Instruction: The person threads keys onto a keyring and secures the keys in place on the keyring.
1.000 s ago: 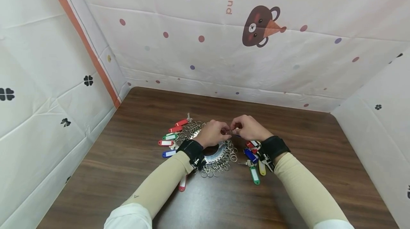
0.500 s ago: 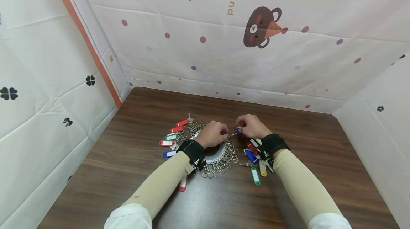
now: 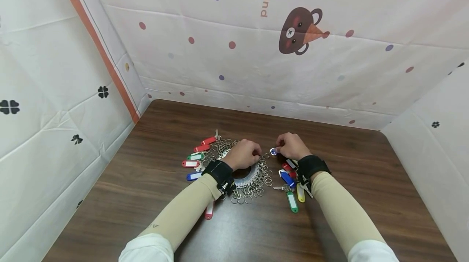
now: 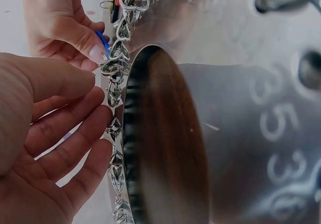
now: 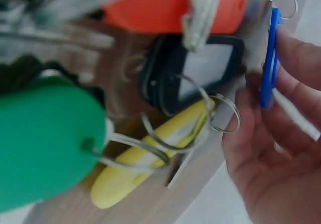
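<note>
A round silver key holder (image 3: 246, 181) with stamped numbers and many small clips and rings lies on the table. At its far right edge is my left hand (image 3: 242, 153). In the left wrist view its loosely bent fingers (image 4: 75, 148) lie beside the chain of clips (image 4: 119, 58), with nothing visible between them. My right hand (image 3: 292, 146) pinches a blue key tag (image 5: 271, 58) between thumb and fingers, with a split ring (image 5: 286, 4) at the tag's upper end. That tag (image 3: 273, 151) sits just right of the holder's clips; whether it is joined to one cannot be told.
Beneath my right wrist lies a pile of keys with a blue tag (image 3: 287, 179), a green tag (image 3: 292, 201) and a yellow tag (image 3: 301, 193). Red tags (image 3: 202, 148), a green tag (image 3: 195, 156) and a blue tag (image 3: 193, 176) fan out left of the holder.
My right hand has drawn away to the right from my left hand, and the blue key tag now shows between them. My left hand has stayed almost still at the clips.
</note>
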Action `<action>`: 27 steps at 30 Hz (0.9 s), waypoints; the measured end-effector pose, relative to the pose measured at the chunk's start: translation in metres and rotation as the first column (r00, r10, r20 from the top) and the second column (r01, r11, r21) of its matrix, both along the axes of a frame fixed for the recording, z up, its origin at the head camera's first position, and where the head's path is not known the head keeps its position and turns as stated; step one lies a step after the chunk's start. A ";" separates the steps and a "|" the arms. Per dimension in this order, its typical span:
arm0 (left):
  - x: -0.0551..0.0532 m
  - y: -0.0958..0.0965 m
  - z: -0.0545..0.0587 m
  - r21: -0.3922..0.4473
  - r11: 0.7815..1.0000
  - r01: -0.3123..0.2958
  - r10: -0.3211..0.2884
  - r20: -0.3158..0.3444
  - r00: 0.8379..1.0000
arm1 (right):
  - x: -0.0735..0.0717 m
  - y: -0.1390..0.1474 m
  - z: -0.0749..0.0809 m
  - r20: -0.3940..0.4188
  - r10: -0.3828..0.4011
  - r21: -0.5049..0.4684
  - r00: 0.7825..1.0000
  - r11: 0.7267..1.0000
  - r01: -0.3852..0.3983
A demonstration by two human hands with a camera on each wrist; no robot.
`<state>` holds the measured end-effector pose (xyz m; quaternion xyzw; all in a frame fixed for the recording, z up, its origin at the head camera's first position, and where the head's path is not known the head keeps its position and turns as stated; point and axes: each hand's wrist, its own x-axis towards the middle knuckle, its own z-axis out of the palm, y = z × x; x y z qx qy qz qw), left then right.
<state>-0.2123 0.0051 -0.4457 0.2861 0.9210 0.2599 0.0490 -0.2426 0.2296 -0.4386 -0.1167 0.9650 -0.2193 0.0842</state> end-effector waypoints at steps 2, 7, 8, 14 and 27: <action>0.000 0.000 0.000 0.002 1.000 0.003 -0.003 0.000 1.000 | 0.001 0.000 -0.001 -0.004 -0.023 0.017 1.000 1.000 0.023; 0.003 0.002 0.001 -0.013 1.000 0.004 -0.004 -0.014 1.000 | 0.005 0.003 -0.001 -0.012 -0.066 0.014 0.998 0.998 0.066; 0.003 0.002 0.001 -0.023 1.000 0.010 -0.011 -0.029 1.000 | 0.006 0.004 -0.001 -0.016 -0.072 0.007 0.997 0.997 0.072; 0.011 0.013 0.007 -0.118 0.989 0.090 -0.103 -0.103 0.989 | 0.008 0.011 0.003 -0.063 -0.079 -0.028 0.995 0.997 0.077; 0.031 0.045 0.005 -0.279 0.958 0.068 -0.090 -0.065 0.994 | 0.014 0.029 0.007 -0.042 -0.056 -0.070 0.998 0.996 0.053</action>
